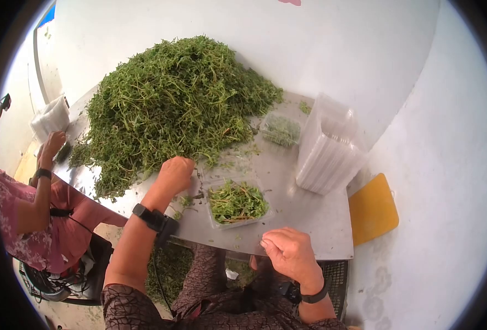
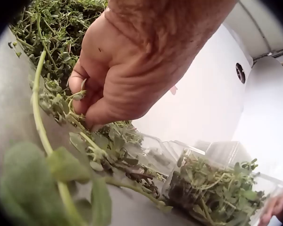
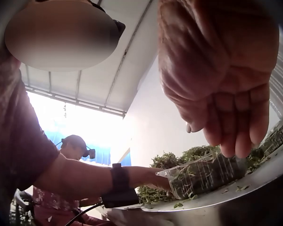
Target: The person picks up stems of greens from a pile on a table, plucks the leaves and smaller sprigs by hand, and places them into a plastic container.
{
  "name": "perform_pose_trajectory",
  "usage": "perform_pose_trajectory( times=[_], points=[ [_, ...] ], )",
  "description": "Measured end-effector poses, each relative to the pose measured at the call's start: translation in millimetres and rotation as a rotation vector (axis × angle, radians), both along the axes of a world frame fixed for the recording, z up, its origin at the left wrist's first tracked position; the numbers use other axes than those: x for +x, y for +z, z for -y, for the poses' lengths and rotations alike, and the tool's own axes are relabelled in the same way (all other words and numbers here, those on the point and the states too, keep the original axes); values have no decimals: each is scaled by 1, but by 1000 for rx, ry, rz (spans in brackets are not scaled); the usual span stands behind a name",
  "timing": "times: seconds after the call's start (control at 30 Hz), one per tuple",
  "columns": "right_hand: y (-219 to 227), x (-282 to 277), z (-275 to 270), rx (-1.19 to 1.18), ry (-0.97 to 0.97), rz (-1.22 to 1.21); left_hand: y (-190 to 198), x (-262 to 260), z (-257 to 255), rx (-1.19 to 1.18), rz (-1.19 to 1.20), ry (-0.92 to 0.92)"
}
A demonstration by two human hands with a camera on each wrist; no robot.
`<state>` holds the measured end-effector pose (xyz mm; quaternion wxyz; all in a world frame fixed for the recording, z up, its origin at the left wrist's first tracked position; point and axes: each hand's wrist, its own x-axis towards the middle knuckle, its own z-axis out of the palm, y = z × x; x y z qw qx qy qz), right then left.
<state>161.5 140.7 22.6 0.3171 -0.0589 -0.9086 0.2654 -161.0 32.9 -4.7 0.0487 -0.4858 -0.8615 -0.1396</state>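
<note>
My left hand point(image 1: 175, 175) is at the front edge of a big heap of green stems point(image 1: 172, 104), left of a clear box point(image 1: 238, 203) filled with leafy stems. In the left wrist view, the thumb and fingers of that hand point(image 2: 118, 75) pinch a small green sprig point(image 2: 80, 95). Right of the filled box, my right hand point(image 1: 293, 254) hovers over the table's front edge, touching nothing. The right wrist view shows this hand point(image 3: 226, 80) empty, its fingers extended and slightly bent.
A tall stack of clear boxes point(image 1: 331, 148) stands at the right of the metal table point(image 1: 309, 220), beside a closed filled box point(image 1: 280, 129). A yellow board point(image 1: 373, 209) leans by the wall. Another person point(image 1: 29, 214) sits at the left.
</note>
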Motion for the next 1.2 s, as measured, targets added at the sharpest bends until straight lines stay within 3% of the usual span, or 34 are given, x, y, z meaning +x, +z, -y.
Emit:
perform_pose_trajectory(
  times=[0.07,0.17,0.23,0.53,0.73,0.83,0.87,0.93,1.0,1.07,1.2],
  points=[
    [2,0,1,3,-8,6,1,-2,4,-56,-13,-29],
    [4,-3,0,10,-18,13,6,-3,9,44,86,8],
    [4,-6,-1,6,-24,22,10,5,8,262,51,76],
    [1,-7,-1,-89,-11,74,-10,-5,5,70,-6,4],
    [-1,-7,1,-97,-15,56,-2,-13,11,291,102,-63],
    [-2,-5,-1,-68,-7,37,32,-2,22,484,564,54],
    [-1,-5,0,-80,-11,43,32,-3,26,484,560,60],
    [-2,-5,1,-95,-13,47,33,-3,32,760,1087,-66],
    [-5,-5,2,-101,-13,33,37,2,37,762,1157,-77],
    [-7,-5,2,-99,-11,43,43,11,39,934,1391,-157],
    [-8,-9,4,-80,3,21,51,36,34,969,1460,-296]
  ],
)
